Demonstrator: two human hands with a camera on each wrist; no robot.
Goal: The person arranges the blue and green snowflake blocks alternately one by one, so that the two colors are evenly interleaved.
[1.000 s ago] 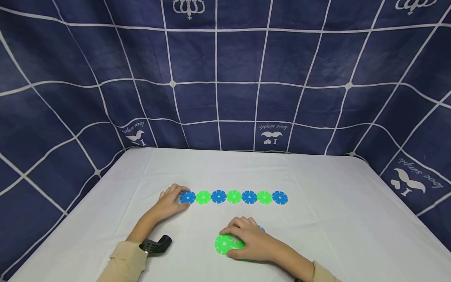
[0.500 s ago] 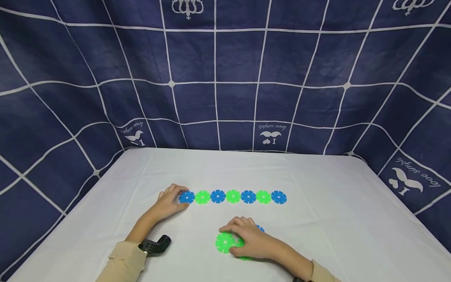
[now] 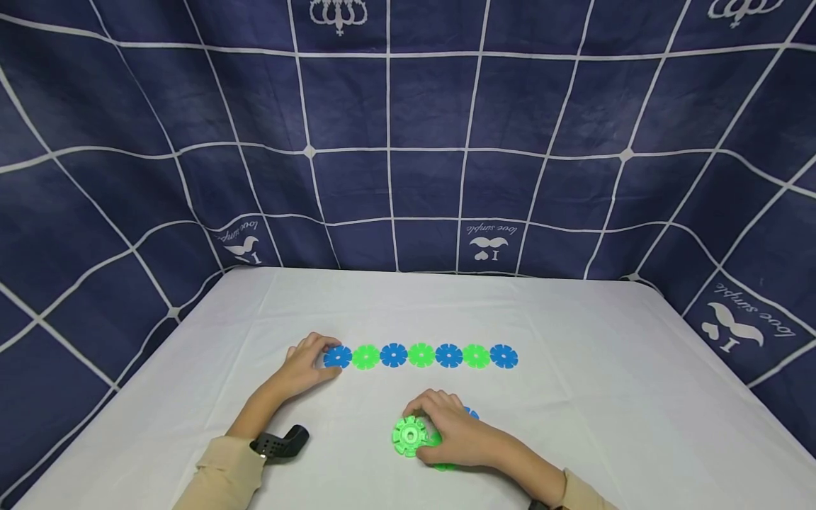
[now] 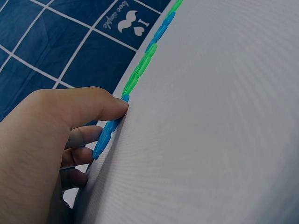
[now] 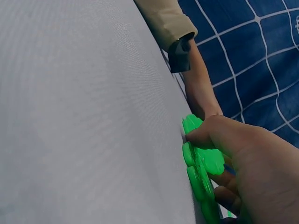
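On the white table lies a row of notched plastic discs, blue and green by turns. My left hand (image 3: pixel 310 365) pinches the blue disc (image 3: pixel 338 356) at the row's left end, thumb at its near edge and fingertips at the far edge. Closer to me, my right hand (image 3: pixel 459 433) holds a green disc (image 3: pixel 409 436) between thumb and fingers. In the right wrist view this green disc (image 5: pixel 212 161) is tilted, beside more green discs (image 5: pixel 201 184) lying on the cloth. The right hand partly covers those and a blue disc (image 3: pixel 471 412) behind it.
The row runs right to a last blue disc (image 3: pixel 504 356). A black wrist strap (image 3: pixel 280 444) is on the left forearm. Behind the white-covered table (image 3: pixel 574 326) hangs a dark blue curtain (image 3: pixel 427 184) with white lines.
The green disc at my right fingers has shifted slightly right and now shows darker relief and a centre ring. The right thumb and fingers have moved slightly around it. The left hand stays put.
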